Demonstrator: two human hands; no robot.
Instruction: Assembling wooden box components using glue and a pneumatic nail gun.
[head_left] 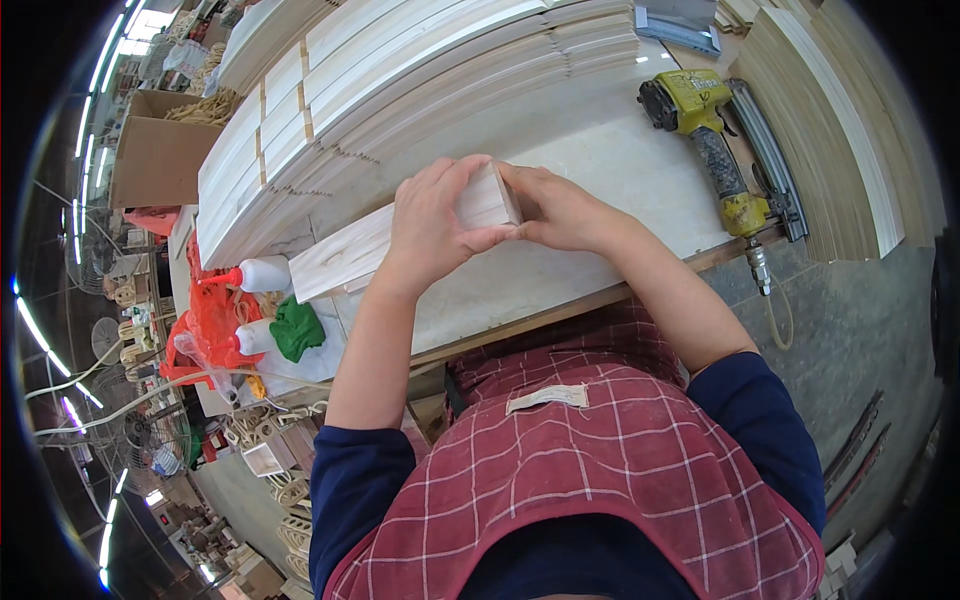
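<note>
Board (345, 250) partly hidden behind left hand (428, 220)

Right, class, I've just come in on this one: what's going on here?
A person in a maroon checked apron holds a long, pale wooden piece over a workbench. Of the two hands, the left hand grips it near its right end, and the right hand is around that end. A yellow nail gun lies untouched on the right, a green cloth lies on the left, and stacked boards stand behind.
</note>
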